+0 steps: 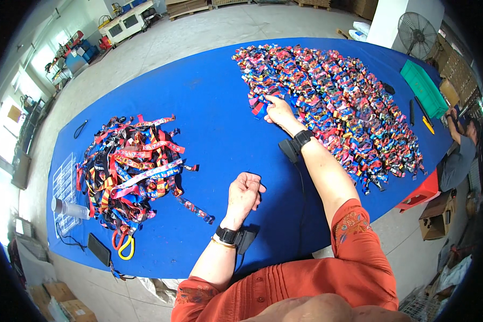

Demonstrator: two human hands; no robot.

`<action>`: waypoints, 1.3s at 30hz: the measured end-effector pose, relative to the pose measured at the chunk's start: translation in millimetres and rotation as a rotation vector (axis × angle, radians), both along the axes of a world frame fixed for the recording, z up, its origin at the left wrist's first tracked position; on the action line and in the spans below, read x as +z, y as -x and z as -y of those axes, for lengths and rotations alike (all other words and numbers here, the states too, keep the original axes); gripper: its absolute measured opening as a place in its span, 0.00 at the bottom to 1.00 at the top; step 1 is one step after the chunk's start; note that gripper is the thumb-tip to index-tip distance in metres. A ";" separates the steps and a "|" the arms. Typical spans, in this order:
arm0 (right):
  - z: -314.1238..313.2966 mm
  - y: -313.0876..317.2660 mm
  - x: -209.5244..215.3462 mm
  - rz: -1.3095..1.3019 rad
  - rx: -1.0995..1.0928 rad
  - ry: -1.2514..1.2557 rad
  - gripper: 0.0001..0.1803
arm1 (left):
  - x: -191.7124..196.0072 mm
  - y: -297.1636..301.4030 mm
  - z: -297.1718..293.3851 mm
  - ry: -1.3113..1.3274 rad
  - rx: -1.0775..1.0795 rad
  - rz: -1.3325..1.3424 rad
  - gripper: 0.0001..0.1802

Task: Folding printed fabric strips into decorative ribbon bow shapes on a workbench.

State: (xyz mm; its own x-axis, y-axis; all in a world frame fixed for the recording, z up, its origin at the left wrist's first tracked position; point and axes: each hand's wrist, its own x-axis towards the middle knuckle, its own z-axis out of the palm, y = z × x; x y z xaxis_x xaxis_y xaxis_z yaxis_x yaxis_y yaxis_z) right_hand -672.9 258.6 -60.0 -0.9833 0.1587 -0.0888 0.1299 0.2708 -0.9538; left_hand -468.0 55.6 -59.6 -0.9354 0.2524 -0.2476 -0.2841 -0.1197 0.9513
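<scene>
Nearest, the left hand [243, 193] rests on the blue bench [209, 107], its fingers curled loosely toward the palm and holding nothing that shows. A black band sits on its wrist.

To the left, well apart from that hand, lies a loose heap of sorted straps [131, 169], red, blue and black, spread flat. At the near edge of that heap lie scissors [122, 244] with red and yellow handles, a dark phone [99, 249] beside them, and a grey cylinder [70, 209] further left.

Farther off, the right hand [277, 111] reaches out to the near left edge of the big pile of folded wristbands [333, 107], fingertips pinched on one band at the rim of the pile; how firm the grip is cannot be told.

It looks like the picking step: one band is being taken from the far pile. The next move seems to call for lifting that single band free without dragging its neighbours.

At the far right lie a green tray [424, 88] and another person's arm [456, 131].
</scene>
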 end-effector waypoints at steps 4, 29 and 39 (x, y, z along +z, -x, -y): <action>-1.8 2.7 -1.8 -0.005 -0.001 -0.006 0.28 | -0.1 -0.1 -0.6 -0.008 -0.002 0.009 0.06; -8.0 4.6 -1.0 -0.063 -0.016 -0.222 0.29 | 2.2 -0.5 -1.9 0.026 -0.005 -0.001 0.07; -9.8 -6.2 4.6 -0.117 0.042 -0.368 0.26 | 0.2 -0.6 -0.1 0.016 0.005 0.003 0.06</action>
